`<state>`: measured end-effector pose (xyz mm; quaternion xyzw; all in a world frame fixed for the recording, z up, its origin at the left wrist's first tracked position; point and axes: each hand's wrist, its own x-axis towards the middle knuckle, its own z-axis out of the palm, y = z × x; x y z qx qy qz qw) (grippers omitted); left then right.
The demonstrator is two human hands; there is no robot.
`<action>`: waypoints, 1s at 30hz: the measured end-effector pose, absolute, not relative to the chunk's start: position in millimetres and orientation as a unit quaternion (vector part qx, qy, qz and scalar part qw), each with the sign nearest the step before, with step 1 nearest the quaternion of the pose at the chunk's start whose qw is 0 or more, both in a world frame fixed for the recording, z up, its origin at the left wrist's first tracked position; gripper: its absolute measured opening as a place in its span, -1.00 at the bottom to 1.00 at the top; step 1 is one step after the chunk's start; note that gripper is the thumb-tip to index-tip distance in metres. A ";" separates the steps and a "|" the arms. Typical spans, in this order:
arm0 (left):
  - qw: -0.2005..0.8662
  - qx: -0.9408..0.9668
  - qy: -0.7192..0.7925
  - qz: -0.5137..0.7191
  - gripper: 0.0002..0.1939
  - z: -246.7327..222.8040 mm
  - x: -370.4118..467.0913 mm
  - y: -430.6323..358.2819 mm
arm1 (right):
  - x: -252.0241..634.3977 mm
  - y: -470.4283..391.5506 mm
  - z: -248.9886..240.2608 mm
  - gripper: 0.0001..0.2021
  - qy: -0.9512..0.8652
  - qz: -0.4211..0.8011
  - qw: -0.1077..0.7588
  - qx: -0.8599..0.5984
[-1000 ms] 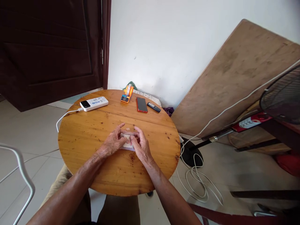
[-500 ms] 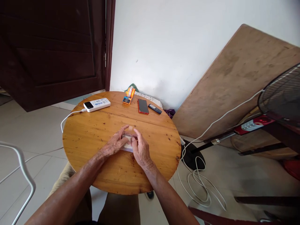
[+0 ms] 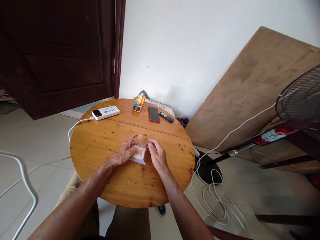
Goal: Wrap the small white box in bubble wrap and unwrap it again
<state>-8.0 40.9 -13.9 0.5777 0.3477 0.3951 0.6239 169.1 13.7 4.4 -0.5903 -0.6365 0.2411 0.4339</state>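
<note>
A small white packet with red print [image 3: 140,152], in clear wrap, lies on the round wooden table [image 3: 100,136]. My left hand [image 3: 124,152] rests on its left side, thumb on top and fingers apart along the far edge. My right hand [image 3: 157,154] is just right of the packet, not on its top, with thumb and index finger close together near the wrap's far right edge. Whatever is between those fingertips is too small to make out. A pale patch, perhaps clear tape, shows just beyond the packet.
Along the table's far side are a white power bank [image 3: 106,112] with a cable, an orange tape dispenser [image 3: 139,102], a red-edged phone [image 3: 153,114] and a dark small device [image 3: 166,116]. A fan [image 3: 300,100] stands at right.
My right hand has moved right, off the packet, uncovering its red print. Its thumb and index finger have come together. My left hand stays on the packet. The view has shifted slightly.
</note>
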 end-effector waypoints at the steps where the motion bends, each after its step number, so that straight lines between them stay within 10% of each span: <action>1: 0.625 0.578 0.343 0.397 -0.11 -14.6 -8.2 41.1 | 171.4 17.3 7.0 -0.66 -0.633 0.274 0.422 -0.588; 30: 0.618 0.611 0.313 0.384 -0.09 -1.5 -10.3 35.6 | 150.9 72.1 19.8 -0.63 -0.442 0.599 0.467 -0.478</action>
